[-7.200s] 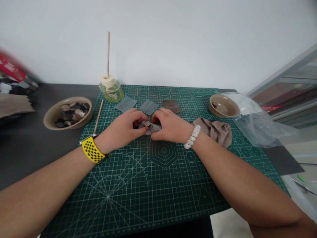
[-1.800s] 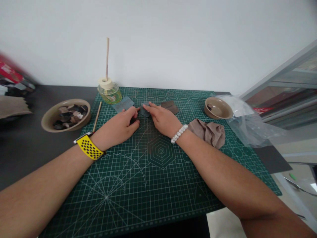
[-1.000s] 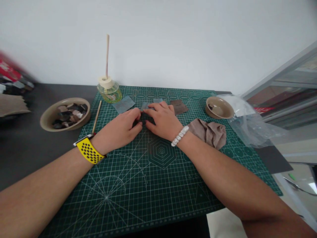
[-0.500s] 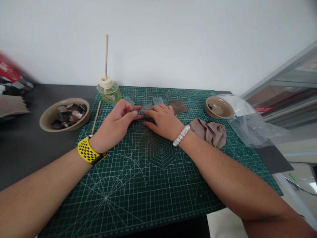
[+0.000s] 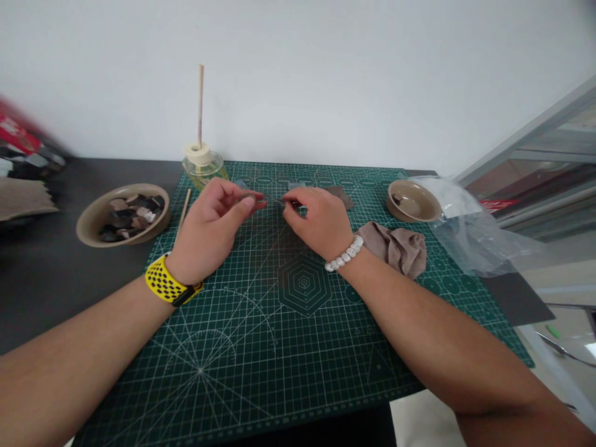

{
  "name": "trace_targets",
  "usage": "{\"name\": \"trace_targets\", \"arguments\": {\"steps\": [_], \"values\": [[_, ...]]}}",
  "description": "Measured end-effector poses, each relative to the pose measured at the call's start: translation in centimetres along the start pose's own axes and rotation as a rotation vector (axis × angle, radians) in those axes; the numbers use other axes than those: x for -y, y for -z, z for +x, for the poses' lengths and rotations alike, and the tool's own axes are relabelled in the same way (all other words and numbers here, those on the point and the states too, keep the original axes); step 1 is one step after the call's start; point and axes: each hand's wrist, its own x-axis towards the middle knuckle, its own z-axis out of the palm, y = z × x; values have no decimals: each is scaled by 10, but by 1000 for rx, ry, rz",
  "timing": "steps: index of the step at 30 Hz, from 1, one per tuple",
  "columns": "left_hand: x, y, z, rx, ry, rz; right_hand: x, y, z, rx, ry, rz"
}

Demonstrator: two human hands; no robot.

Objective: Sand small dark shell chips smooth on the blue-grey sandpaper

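Above the green cutting mat point(image 5: 242, 347), my left hand point(image 5: 209, 226) is closed in a pinch; a small thin object shows at its fingertips, too small to name. Opposite, my right hand point(image 5: 321, 220) pinches a thin grey piece point(image 5: 282, 200), seen edge-on, between thumb and fingers. The two hands' fingertips face each other, a short gap apart. Behind them lie a blue-grey sheet point(image 5: 295, 185) and another blue-grey sheet point(image 5: 241, 184), both partly hidden. A brown square sheet point(image 5: 344, 197) shows beyond my right hand.
At left stands a bowl of dark and brown pieces point(image 5: 84, 231), beside a thin stick point(image 5: 184, 214). A glass jar point(image 5: 205, 167) with an upright stick is behind. At right are a crumpled brown cloth point(image 5: 395, 248), a bowl point(image 5: 412, 211) with a small dark piece, and a clear plastic bag point(image 5: 479, 242).
Both hands have risen from the mat and drawn slightly apart. The blue-grey sheet that lay between them is gone from that spot. My right fingers have closed from a spread pose into a pinch.
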Motion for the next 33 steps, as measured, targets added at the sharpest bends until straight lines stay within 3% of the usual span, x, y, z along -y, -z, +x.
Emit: {"name": "trace_targets", "arguments": {"steps": [3,6,8,15,20,26,30,33], "values": [[-2,2,3,-106,-117,181,-2,1,-4,-169,21,174],[-12,1,2,-148,-133,218,0,3,-8,-200,-48,355],[-19,-1,-1,-85,-63,233,2,2,-10,-146,-117,457],[-22,-5,-7,71,-29,365,4,-9,-7,115,-355,908],[-18,-4,-4,122,-3,313,2,-17,-5,245,-380,1131],[-15,-2,-3,133,3,385,-7,-19,-6,254,-284,1103],[-19,-3,-5,53,34,412,-7,-15,-8,78,-218,839],[-23,-3,-6,49,43,450,-2,-8,-12,-27,-90,642]]}}
